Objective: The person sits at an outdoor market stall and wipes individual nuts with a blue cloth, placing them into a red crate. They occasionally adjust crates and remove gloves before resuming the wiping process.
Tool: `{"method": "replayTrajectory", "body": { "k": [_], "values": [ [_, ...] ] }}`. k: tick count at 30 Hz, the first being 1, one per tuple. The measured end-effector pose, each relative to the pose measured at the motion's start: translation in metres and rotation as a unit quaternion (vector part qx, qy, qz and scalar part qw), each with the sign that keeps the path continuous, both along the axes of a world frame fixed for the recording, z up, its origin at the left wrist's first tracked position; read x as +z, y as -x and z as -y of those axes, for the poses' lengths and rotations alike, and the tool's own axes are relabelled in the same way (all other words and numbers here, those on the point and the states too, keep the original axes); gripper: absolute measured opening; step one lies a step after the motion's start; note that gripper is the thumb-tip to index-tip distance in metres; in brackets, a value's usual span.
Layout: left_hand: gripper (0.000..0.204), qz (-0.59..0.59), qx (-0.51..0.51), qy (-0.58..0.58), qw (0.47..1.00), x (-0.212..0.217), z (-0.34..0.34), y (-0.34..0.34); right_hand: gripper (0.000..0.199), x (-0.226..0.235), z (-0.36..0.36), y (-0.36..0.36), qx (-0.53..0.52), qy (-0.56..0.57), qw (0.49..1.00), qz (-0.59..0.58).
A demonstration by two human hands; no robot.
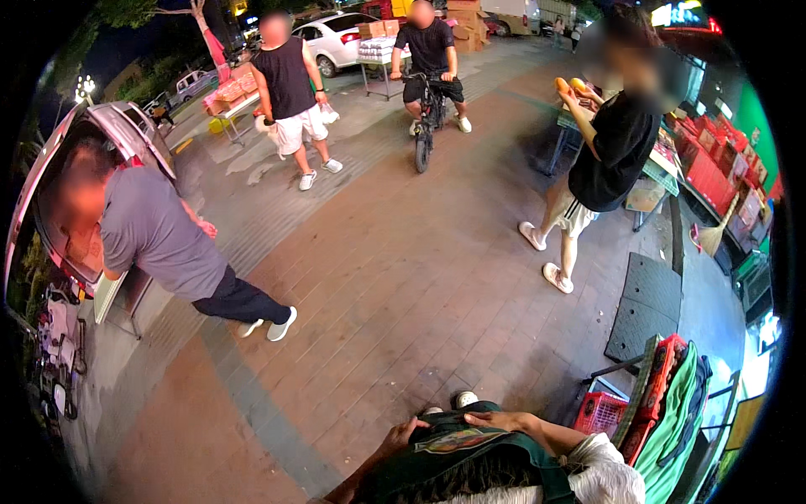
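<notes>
A dark green apron (449, 437) with a coloured print covers my front, its far edge just behind my white shoes (465, 399). At the left side of the apron, my left hand (403, 434) has its fingers closed on the cloth. My right hand (497, 421) lies across the far right edge of the apron, fingers pointing left and bent onto the fabric. The undersides of both hands are hidden.
On the right, a person holds two yellowish fruits (571, 86) beside a goods table. A red crate (600, 412) and a rack with green cloth (672, 412) stand near my right. A person on a small bike (424, 126) faces me; another leans toward an open car (143, 139).
</notes>
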State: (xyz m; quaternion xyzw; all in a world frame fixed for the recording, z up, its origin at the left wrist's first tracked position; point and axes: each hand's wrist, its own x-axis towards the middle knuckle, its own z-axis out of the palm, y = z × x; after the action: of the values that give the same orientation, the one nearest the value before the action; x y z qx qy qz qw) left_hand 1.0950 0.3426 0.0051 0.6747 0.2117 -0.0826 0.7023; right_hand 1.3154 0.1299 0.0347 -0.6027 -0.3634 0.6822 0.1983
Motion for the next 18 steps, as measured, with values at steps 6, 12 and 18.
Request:
{"method": "replayTrajectory", "body": {
  "k": [6,12,18],
  "values": [
    [0.049,0.010,-0.037,-0.062,0.997,-0.068,0.010,-0.011,0.082,-0.017,0.019,-0.023,0.039,-0.335,0.941,0.034],
    [0.045,0.061,0.013,-0.167,0.984,-0.081,0.025,-0.007,0.081,0.016,0.002,-0.036,0.003,-0.088,0.996,0.011],
    [0.041,-0.128,0.090,-0.094,0.983,-0.034,0.040,-0.012,0.069,0.007,-0.008,-0.048,0.080,-0.176,0.981,0.005]
  ]
}}
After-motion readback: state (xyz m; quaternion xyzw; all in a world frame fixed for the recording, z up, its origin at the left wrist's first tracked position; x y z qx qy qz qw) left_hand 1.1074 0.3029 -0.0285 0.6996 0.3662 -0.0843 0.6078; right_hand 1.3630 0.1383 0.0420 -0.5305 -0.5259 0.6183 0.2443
